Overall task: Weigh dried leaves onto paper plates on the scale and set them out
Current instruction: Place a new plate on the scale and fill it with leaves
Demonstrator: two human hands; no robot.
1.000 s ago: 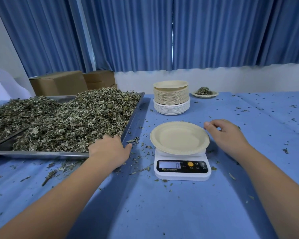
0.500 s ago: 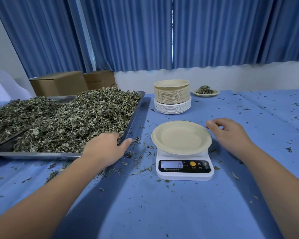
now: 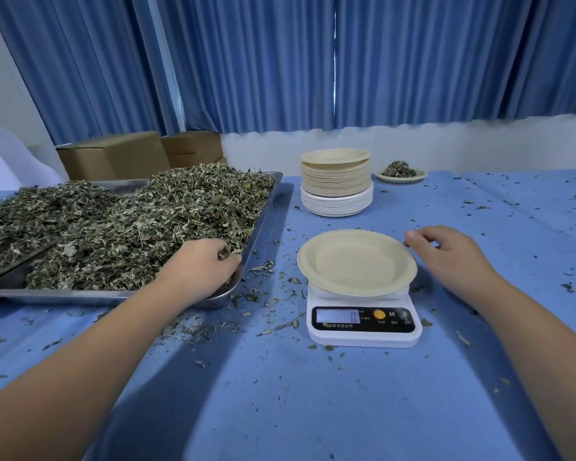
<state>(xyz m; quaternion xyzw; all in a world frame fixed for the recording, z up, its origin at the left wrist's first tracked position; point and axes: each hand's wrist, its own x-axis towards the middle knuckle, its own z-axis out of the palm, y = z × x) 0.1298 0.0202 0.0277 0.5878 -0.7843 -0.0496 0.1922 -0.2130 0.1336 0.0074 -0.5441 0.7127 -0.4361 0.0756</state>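
1. Head view: a metal tray at the desk's left side is heaped with dried leaves.
2. The left hand digs into the heap at the tray's near right corner, fingers curled round a clump of leaves.
3. An empty paper plate sits on the scale mid-desk; the display reads 0.
4. The right hand hovers by the plate's right rim, fingers loosely bent and holding nothing; whether it touches the rim is unclear.
5. Toward the far edge stand a stack of plates and a small plate holding leaves.
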